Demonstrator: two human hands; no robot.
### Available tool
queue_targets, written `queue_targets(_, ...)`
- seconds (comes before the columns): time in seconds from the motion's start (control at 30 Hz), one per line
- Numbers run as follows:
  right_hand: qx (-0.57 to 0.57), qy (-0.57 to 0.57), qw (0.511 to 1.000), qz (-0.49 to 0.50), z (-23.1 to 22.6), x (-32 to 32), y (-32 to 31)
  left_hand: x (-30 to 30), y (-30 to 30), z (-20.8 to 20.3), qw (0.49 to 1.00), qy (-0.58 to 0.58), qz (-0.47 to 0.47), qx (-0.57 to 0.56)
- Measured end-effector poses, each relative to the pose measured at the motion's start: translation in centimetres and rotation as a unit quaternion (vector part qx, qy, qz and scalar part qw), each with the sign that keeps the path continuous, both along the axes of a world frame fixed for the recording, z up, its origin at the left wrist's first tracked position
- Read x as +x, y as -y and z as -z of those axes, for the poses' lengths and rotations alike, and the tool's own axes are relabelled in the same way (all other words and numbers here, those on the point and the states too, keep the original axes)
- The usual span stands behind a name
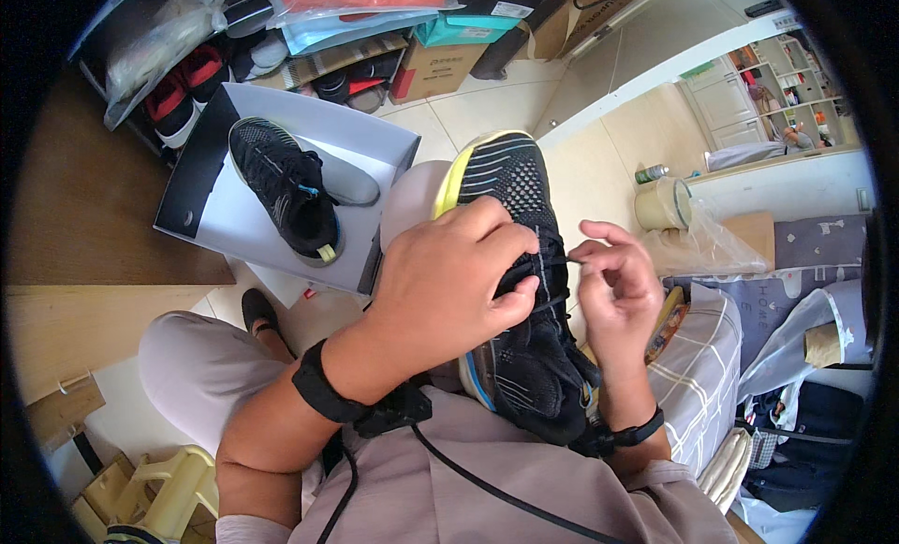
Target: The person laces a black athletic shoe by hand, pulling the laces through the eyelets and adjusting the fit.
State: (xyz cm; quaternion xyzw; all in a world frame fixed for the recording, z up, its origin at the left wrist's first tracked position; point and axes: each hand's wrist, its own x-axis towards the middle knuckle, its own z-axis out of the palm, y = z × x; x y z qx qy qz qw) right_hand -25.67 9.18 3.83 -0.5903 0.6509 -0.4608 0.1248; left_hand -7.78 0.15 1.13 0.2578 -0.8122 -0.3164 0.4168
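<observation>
A black sneaker (517, 175) with pale mesh stripes and a yellow-green sole edge rests on my lap, toe pointing away. My left hand (456, 280) lies across its left side, fingers and thumb curled in at the lacing and closed on the shoe. At the right of the shoe, my right hand (618, 286) pinches a dark shoelace (568, 259) between thumb and forefinger, drawn out from the eyelets; the other fingers are bent and raised. My left hand partly covers the tongue and laces.
An open shoe box (379, 137) at the left holds the matching black sneaker (281, 181) and a grey shoe-shaped piece (348, 181). Behind it is a crowded shoe rack (318, 66). A checked cloth (698, 380) lies at the right, a yellow stool (178, 483) at the lower left.
</observation>
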Motion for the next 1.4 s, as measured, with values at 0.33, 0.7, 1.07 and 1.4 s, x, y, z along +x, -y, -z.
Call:
queue_targets(0.33,-0.180,0.412,0.893,0.021,-4.5,-4.3,-1.7,0.9,-0.2,-0.5,0.999,0.031,0.005,0.023)
queue_targets(0.7,-0.285,0.574,0.762,-0.096,-11.8,-19.2,-5.2,2.1,-1.0,-0.8,0.996,0.056,-0.010,0.068)
queue_targets(1.07,0.082,0.119,0.986,-0.081,-5.9,-4.2,-0.5,3.1,0.5,0.3,0.979,-0.023,0.092,0.183)
queue_targets(1.4,0.219,0.167,0.953,-0.127,-1.0,-2.7,1.4,2.8,0.1,-0.2,0.979,0.026,0.073,0.187)
